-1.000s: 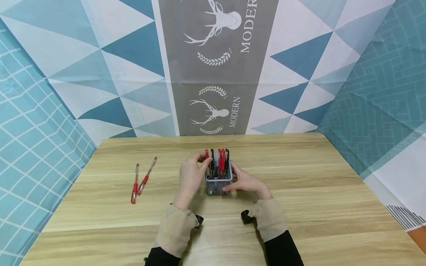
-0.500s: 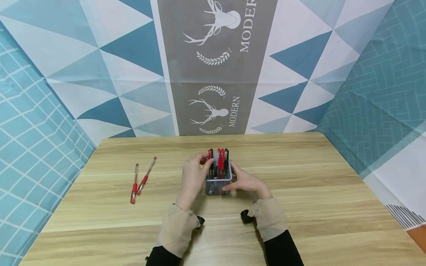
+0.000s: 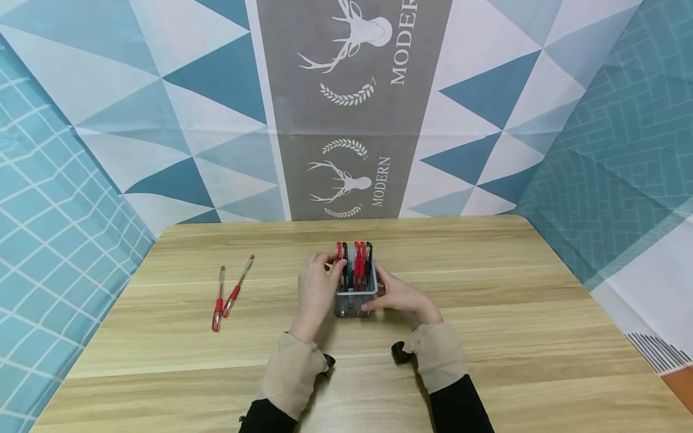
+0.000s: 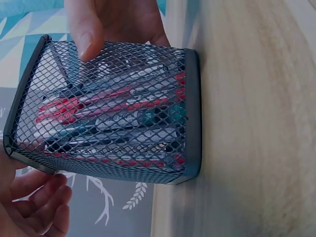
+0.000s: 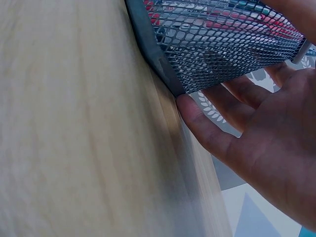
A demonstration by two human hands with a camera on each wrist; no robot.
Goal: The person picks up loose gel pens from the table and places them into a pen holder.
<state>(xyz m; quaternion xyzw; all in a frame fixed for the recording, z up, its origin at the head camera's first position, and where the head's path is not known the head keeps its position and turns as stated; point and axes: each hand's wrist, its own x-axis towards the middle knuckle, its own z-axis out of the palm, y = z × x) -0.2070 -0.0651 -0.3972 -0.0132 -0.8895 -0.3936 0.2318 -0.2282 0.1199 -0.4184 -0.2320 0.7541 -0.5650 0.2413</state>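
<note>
A dark mesh pen holder (image 3: 352,305) stands upright on the table with several red and black gel pens in it. My left hand (image 3: 316,285) is at its left rim, thumb and fingers pinching the upper part of a red pen (image 3: 339,248) whose lower end is inside the holder. In the left wrist view, the left fingers (image 4: 47,197) curl beside the rim. My right hand (image 3: 400,294) grips the holder from the right, thumb on the near wall and fingers along the right side. Through the mesh wall (image 5: 212,59), pens show in the right wrist view.
Two red gel pens lie loose on the wooden table (image 3: 514,313) to the left, one straight (image 3: 219,300) and one slanted (image 3: 238,287), close together at their lower ends. A patterned cloth (image 3: 352,120) hangs behind the table's far edge.
My left hand has shifted slightly right, and the red pen it pinches has moved from leaning left to nearly upright beside a black pen. The right hand and holder have stayed put.
</note>
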